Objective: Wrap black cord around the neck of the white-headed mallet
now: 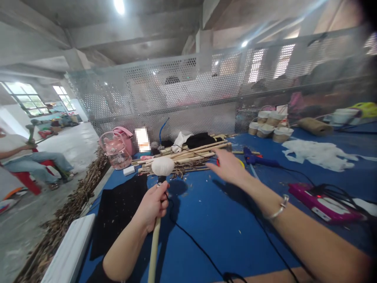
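Blue tabletop [200, 224] lies below the hands [152, 206] [228, 167], concrete beams [141, 36] overhead.

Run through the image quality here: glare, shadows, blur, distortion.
Head view: the ceiling lamp burns out to white; head view: dark shadows fall on the blue table beside the left hand and below the right hand; head view: the purple box looks smeared, the upper right corner goes black, and a pixelated patch hides detail.
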`<state>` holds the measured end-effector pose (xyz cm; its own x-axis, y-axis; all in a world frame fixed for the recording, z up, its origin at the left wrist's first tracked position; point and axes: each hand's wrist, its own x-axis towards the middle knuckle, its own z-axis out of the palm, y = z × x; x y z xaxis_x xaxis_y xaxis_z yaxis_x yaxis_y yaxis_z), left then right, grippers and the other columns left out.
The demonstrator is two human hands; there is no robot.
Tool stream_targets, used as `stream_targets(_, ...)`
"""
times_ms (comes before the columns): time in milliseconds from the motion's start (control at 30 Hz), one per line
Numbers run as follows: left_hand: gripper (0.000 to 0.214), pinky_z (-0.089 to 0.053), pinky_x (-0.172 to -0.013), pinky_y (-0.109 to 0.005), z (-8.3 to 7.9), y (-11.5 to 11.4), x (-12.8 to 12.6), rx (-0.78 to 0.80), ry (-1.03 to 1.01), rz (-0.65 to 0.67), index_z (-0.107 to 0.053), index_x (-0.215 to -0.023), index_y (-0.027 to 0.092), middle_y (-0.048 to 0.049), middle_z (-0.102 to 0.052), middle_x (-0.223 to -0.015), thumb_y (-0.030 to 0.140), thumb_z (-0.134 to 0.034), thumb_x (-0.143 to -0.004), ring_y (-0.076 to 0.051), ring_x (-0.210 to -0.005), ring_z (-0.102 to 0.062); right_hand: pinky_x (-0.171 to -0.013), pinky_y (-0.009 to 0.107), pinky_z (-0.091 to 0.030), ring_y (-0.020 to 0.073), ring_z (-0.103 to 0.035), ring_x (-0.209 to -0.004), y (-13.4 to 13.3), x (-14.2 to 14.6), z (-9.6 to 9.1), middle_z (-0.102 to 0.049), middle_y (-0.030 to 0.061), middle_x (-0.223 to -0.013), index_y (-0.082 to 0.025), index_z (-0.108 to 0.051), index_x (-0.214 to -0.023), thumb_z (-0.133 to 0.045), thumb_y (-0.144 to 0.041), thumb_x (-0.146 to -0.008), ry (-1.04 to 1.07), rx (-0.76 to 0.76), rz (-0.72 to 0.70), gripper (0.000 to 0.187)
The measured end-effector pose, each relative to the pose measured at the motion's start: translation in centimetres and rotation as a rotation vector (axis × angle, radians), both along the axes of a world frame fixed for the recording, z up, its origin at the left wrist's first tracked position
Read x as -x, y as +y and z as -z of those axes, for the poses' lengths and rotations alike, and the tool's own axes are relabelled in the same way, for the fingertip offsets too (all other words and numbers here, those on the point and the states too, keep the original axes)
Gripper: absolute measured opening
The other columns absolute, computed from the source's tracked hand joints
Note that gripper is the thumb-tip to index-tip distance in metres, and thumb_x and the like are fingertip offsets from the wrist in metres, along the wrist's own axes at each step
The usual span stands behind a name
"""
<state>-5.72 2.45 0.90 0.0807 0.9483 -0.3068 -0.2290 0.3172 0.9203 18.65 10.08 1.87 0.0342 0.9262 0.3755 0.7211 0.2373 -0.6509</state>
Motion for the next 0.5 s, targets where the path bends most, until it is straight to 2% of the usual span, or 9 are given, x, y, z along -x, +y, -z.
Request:
stream_targets(67, 0.035, -0.008, -0.033, -0.013, -0.3, -0.6, -0.5, 0.009, 0.082, 0.077, -0.043, -0.075, 0.019, 0.0102, -0.026, -0.051, 0.050, -0.058, -0.071, -0.001, -0.036, -0.019, -0.089, 0.040, -0.039, 0.0248, -0.052, -0.103, -2.0, 2.9, 1.5, -0.057, 0.0139, -0.110, -0.017, -0.048, -0.111, -0.061, -0.041, -0.072, 0.262, 0.182, -0.334, 0.048)
stream_targets(133, 0.035, -0.009, -0.033, -0.014, -0.5, -1.3, -1.1, 0.015, 0.146, 0.163, -0.040, -0.073, 0.020, 0.0104, -0.026, -0.049, 0.051, -0.057, -0.071, -0.002, -0.035, -0.019, -0.089, 0.038, -0.040, 0.0225, -0.052, -0.103, -3.9, 5.9, 2.6, -0.055, 0.0125, -0.112, -0.018, -0.042, -0.117, -0.061, -0.048, -0.071, 0.548, 0.363, -0.680, 0.058)
stream_targets(200, 0.033, -0.010, -0.032, -0.014, -0.6, -1.8, -1.6, -0.002, 0.175, 0.237, -0.039, -0.074, 0.021, 0.0105, -0.026, -0.048, 0.050, -0.055, -0.073, -0.002, -0.035, -0.019, -0.089, 0.037, -0.039, 0.0217, -0.053, -0.101, -5.4, 8.0, 3.4, -0.055, 0.0104, -0.109, -0.019, -0.042, -0.116, -0.066, -0.051, -0.066, 0.723, 0.483, -0.925, 0.064)
stream_targets(233, 0.032, -0.010, -0.032, -0.014, -0.6, -2.0, -1.8, -0.012, 0.179, 0.264, -0.040, -0.075, 0.021, 0.0105, -0.026, -0.048, 0.050, -0.054, -0.074, -0.003, -0.035, -0.019, -0.089, 0.037, -0.039, 0.0214, -0.053, -0.100, -5.9, 8.6, 3.7, -0.055, 0.0092, -0.107, -0.020, -0.042, -0.115, -0.067, -0.051, -0.064, 0.785, 0.539, -1.005, 0.066)
stream_targets(333, 0.030, -0.013, -0.031, -0.015, -0.4, -2.0, -2.1, -0.029, 0.184, 0.258, -0.041, -0.078, 0.021, 0.0106, -0.027, -0.046, 0.049, -0.051, -0.076, -0.003, -0.034, -0.019, -0.085, 0.036, -0.041, 0.0201, -0.054, -0.096, -6.6, 9.3, 4.3, -0.056, 0.0063, -0.102, -0.021, -0.042, -0.113, -0.073, -0.046, -0.059, 0.919, 0.673, -1.080, 0.068)
stream_targets(500, 0.032, -0.017, -0.031, -0.016, 0.5, -1.3, -2.1, -0.052, 0.201, 0.187, -0.040, -0.072, 0.019, 0.0096, -0.032, -0.047, 0.048, -0.052, -0.076, -0.003, -0.034, -0.024, -0.075, 0.030, -0.042, 0.0143, -0.053, -0.080, -7.1, 9.3, 5.0, -0.055, 0.0013, -0.085, -0.020, -0.046, -0.101, -0.076, -0.033, -0.060, 0.957, 0.685, -0.949, 0.053)
